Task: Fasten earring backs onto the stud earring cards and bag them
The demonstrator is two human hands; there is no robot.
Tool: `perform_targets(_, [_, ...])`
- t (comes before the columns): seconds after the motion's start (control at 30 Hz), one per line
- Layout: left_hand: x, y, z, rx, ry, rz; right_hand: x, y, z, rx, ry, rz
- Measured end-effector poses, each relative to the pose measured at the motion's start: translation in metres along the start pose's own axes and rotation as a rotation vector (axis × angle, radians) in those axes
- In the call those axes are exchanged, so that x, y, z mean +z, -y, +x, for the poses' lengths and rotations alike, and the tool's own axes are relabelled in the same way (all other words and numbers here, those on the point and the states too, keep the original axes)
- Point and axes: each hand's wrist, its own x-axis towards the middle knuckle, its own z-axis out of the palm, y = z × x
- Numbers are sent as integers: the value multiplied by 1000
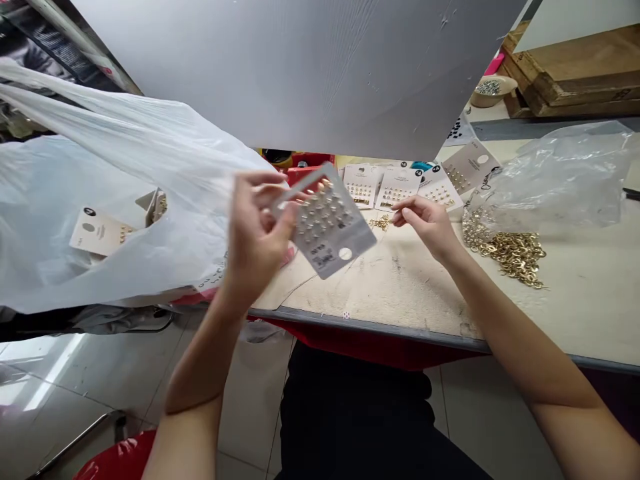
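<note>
My left hand (pixel 263 237) grips an earring card (pixel 333 227) by its edge, thumb in front. The card is tilted in the air over the table, with rows of small metal studs or clasps facing me and a round hole near its lower corner. My right hand (pixel 425 223) is pinched, its fingertips beside a little pile of small gold pieces (pixel 381 223); whatever it holds is too small to make out. Behind it stand more earring cards (pixel 400 185) in a row, leaning back, with rows of earrings on them.
At left hangs a large white plastic bag (pixel 165 147) with cards (pixel 97 230) inside. A heap of gold earring parts (pixel 520 257) spills from a clear bag (pixel 560 187) at right. Above hangs a grey panel (pixel 300 67). Wooden trays (pixel 585 67) and a bowl (pixel 493 90) stand behind.
</note>
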Motion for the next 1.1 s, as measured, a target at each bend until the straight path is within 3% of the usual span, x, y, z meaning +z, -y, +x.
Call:
perform_targets(0.1, [49, 33, 16, -41, 144, -164, 3, 10, -3, 94, 183, 324])
perform_targets(0.17, [72, 55, 26, -67, 211, -210, 6, 15, -6, 119, 276, 454])
perform_targets(0.3, [97, 82, 38, -80, 279, -232, 10, 17, -8, 165, 383, 557])
perform_targets(0.4, [108, 90, 40, -35, 241, -225, 11, 12, -7, 206, 358, 575])
perform_targets(0.47, [114, 95, 38, 86, 115, -172, 10, 9, -6, 245, 213, 546])
perform_targets(0.53, [120, 99, 33, 317, -44, -48, 9, 10, -6, 318, 122, 534])
perform_targets(0.6, [126, 104, 27, 650, -116, 131, 8, 15, -7, 405, 222, 608])
perform_targets(0.67, [131, 108, 20, 932, -78, 272, 8, 23, -9, 432, 397, 715])
perform_targets(0.73, [135, 111, 14, 1038, -34, 337, 7, 28, -11, 391, 411, 736])
perform_targets(0.93, [141, 119, 9, 876, -93, 412, -3, 30, -9, 354, 231, 571])
perform_targets(1.03, [147, 122, 6, 780, -102, 437, -17, 39, -7, 225, 171, 445])
perform_targets(1.1, [153, 124, 2, 757, -22, 453, -29, 49, -5, 87, 46, 376])
